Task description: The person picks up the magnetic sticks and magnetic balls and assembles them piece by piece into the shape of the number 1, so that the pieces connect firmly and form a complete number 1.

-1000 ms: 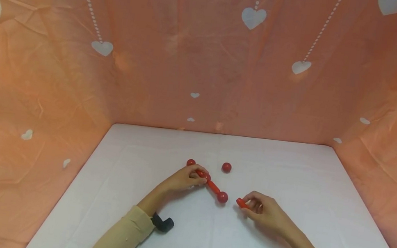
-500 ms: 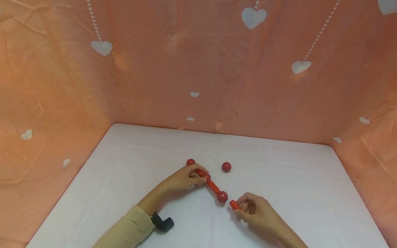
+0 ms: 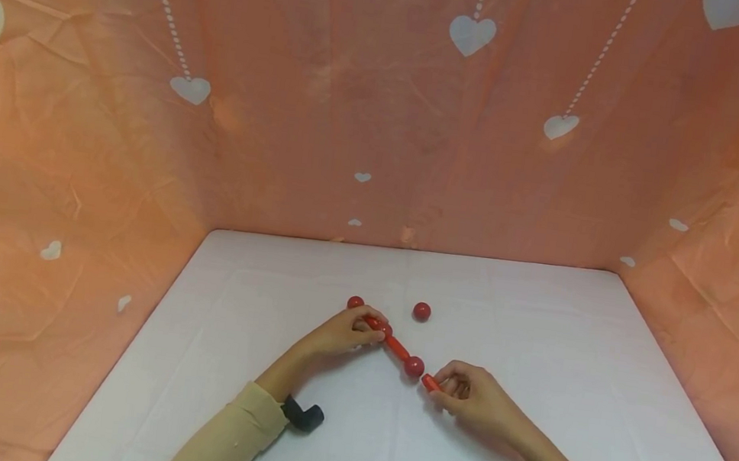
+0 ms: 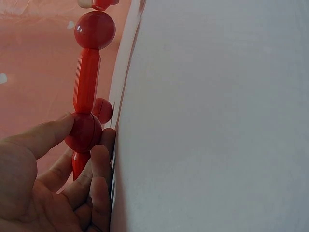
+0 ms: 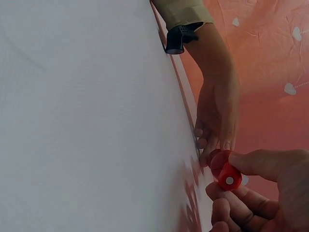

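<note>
My left hand (image 3: 348, 332) pinches the middle ball (image 4: 83, 132) of a red chain of balls and rods. From that ball a red ridged rod (image 4: 87, 81) leads to the end ball (image 3: 414, 367), on the side of my right hand. Another red ball (image 3: 355, 302) shows just beyond my left fingers, which partly cover the chain. Thumb and fingers of my right hand (image 3: 476, 399) pinch a short red rod (image 3: 431, 383). One end of it, with a pale round disc (image 5: 229, 180), faces the right wrist camera. Its other end is very close to the end ball.
A loose red ball (image 3: 422, 311) lies on the white tabletop (image 3: 267, 272), beyond the chain. Orange cloth (image 3: 382, 124) with pale hearts rises at the back and both sides. A black wrist camera (image 3: 303, 415) sits on the left wrist.
My right hand has moved left with the short red rod, bringing it from well apart to very near the end ball. The left hand and the chain have stayed in place.
</note>
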A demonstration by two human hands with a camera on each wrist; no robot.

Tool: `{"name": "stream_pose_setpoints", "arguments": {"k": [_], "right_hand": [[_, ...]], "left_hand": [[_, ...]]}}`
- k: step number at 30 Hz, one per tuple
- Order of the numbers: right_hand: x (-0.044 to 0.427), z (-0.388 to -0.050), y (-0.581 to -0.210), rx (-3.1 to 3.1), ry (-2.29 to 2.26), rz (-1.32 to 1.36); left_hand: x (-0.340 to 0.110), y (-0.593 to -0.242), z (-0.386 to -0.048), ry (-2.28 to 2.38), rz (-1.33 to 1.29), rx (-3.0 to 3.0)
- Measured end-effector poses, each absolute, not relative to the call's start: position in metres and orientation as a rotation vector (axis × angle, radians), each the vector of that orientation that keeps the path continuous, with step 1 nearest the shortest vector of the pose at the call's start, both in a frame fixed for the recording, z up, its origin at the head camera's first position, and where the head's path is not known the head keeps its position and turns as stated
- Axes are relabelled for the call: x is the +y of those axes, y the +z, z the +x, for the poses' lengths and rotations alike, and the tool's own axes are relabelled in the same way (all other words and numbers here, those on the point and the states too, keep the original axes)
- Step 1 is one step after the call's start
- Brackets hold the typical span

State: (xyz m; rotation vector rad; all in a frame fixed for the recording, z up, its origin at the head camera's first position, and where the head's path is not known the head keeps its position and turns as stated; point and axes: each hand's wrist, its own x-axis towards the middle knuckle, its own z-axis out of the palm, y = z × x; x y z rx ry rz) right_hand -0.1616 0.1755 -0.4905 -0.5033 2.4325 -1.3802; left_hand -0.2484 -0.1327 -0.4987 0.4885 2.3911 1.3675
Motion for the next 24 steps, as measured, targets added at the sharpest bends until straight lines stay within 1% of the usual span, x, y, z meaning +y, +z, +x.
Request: {"name": "stream_pose_setpoints", "arguments": {"k": [8,24], "right_hand": [[0.1733,-0.1627,-0.4933,2.419,-1.425,-0.557],[0.1717,-0.1626,-0.493,2.441,-1.419,-0.502]], "left_hand": [[-0.1332,-0.5007,-0.2492,1.373,0.493,2.386],[-0.1328,-0.4981,-0.2472,1.373,0.481,2.387]]}}
